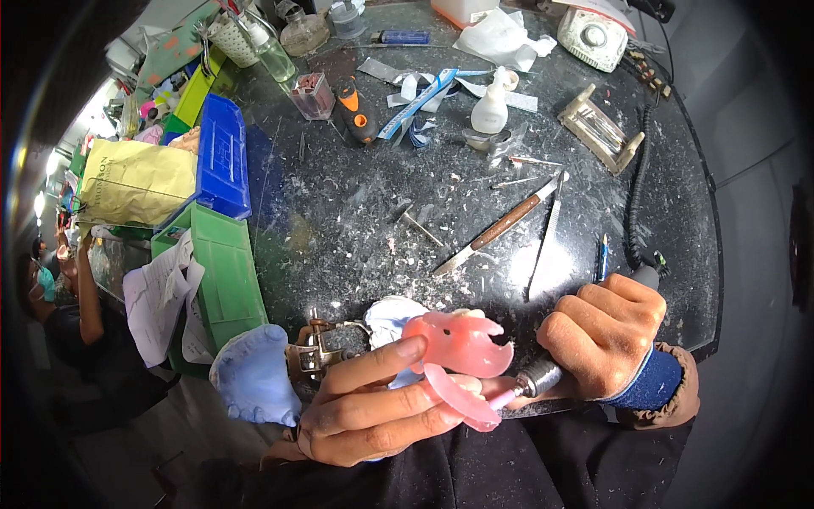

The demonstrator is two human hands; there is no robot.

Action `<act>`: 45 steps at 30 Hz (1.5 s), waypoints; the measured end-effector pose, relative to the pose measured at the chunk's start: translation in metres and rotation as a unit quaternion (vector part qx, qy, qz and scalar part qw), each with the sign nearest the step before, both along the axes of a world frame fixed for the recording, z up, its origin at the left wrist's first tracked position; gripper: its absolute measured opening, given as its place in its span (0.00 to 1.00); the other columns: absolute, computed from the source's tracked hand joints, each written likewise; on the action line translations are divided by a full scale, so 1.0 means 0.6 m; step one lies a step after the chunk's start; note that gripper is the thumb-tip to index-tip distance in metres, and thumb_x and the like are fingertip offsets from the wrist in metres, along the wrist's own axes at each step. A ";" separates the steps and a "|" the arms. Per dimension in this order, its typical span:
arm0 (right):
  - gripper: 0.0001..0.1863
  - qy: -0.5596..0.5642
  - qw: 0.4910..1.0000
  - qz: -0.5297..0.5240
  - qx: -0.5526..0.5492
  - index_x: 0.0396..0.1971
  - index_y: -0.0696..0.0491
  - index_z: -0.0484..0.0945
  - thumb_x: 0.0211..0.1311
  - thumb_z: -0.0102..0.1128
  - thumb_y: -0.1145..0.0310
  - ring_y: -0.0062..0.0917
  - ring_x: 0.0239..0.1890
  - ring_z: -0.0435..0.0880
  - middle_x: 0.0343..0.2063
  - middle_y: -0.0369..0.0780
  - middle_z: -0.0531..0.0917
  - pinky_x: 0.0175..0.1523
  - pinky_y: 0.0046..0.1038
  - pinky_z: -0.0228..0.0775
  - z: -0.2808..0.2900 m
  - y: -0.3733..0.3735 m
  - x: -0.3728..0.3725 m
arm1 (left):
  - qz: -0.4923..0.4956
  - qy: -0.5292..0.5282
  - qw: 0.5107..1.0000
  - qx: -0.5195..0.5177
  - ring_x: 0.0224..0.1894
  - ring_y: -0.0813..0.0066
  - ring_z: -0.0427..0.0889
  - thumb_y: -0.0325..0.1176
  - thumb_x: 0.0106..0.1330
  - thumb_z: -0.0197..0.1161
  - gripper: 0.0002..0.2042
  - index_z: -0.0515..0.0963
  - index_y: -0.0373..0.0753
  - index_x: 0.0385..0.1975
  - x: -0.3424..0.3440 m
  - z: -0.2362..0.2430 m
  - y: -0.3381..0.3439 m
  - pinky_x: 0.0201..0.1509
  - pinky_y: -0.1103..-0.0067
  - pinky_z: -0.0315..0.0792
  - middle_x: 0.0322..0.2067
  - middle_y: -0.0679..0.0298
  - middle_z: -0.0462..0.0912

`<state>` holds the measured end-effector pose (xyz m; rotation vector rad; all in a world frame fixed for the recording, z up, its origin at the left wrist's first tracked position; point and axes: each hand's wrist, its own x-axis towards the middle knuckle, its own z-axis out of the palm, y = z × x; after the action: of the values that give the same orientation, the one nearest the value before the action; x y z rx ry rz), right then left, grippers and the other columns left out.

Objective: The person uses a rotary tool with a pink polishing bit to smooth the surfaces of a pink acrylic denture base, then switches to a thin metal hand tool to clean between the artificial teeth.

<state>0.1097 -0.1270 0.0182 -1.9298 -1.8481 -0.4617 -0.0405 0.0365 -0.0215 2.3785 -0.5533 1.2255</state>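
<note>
At the near edge of the bench, my left hand (365, 424) grips a pink denture base (462, 348), thumb on top and fingers beneath. A small dark hole shows in its upper part. My right hand (604, 335) is closed round a rotary handpiece (540, 376). Its pale pink bit (502, 400) meets the curved lower rim of the denture; whether they touch, I cannot tell. Just left of my left hand sits a blue dental cast (253, 373) beside a metal articulator (315, 348). Behind the denture is a second, white-and-blue cast (395, 314), partly hidden.
White crumbs litter the dark bench (339, 195). A wooden-handled knife (500, 231) and a thin metal tool (545, 237) lie beyond my hands. Green (225, 271) and blue bins (225, 157) stand left. A coiled cord (640, 187) runs down the right. Another person (72, 297) sits far left.
</note>
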 end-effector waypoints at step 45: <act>0.31 0.264 0.956 0.120 -0.039 0.14 0.49 0.69 0.29 0.70 0.36 0.24 0.10 0.73 0.08 0.31 0.69 0.14 0.23 0.59 -0.002 0.010 0.034 | -0.124 0.179 0.861 -0.460 0.28 0.73 0.80 0.25 0.51 0.67 0.10 0.80 0.33 0.34 0.005 0.014 -0.036 0.29 0.81 0.73 0.28 0.59 0.79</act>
<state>0.1299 -0.1212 0.0171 -1.6335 -1.7163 0.1951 -0.0377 0.0150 -0.0133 1.5734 -0.0871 0.6597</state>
